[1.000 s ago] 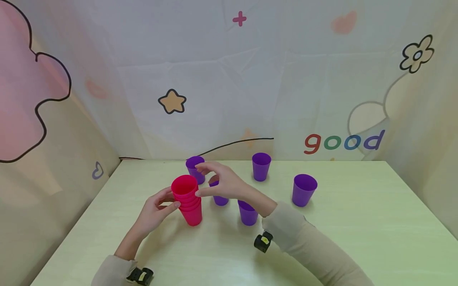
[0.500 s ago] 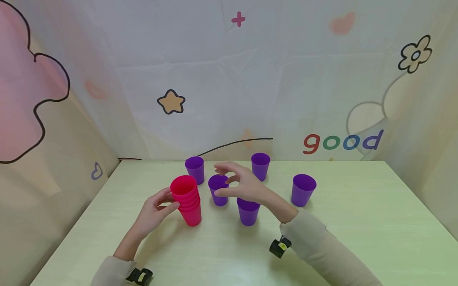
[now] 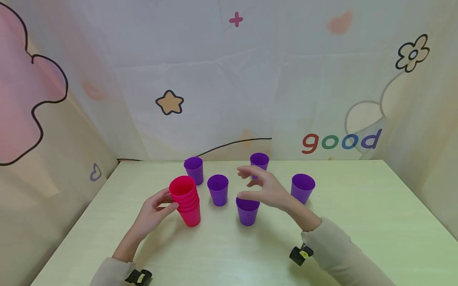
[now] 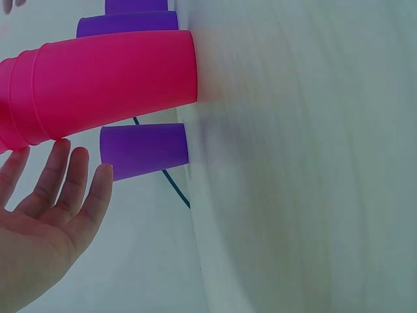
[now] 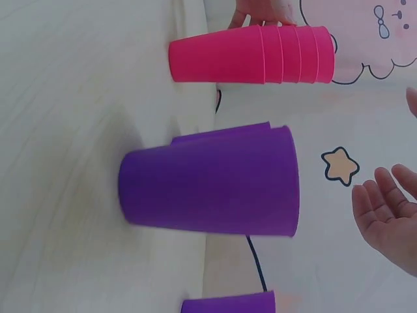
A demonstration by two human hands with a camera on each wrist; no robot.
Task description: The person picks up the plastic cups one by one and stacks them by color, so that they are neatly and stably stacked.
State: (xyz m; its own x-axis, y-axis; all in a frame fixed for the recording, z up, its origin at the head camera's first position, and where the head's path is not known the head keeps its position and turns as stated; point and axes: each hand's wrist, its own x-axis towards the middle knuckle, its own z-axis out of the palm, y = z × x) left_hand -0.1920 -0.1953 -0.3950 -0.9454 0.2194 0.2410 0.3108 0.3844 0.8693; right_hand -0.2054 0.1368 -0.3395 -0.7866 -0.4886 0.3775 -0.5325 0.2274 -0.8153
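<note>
Since the earlier frames the right grip (image 3: 263, 188), thumb and fingers spread apart, has moved right, from beside the pink cup stack (image 3: 191, 216) to the near purple cup (image 3: 247, 214). The left grip (image 3: 156, 208) still holds the stack, upright on the desk (image 3: 214, 256). The right wrist view shows a gap between right grip and purple cup; the head view overlaps them.

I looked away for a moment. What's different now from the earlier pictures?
The right grip moved rightward, away from the red stack, and now hangs near the front purple cup, holding nothing. Nothing was taken hold of. The left grip still touches the stack; all cups stand where they were.
</note>
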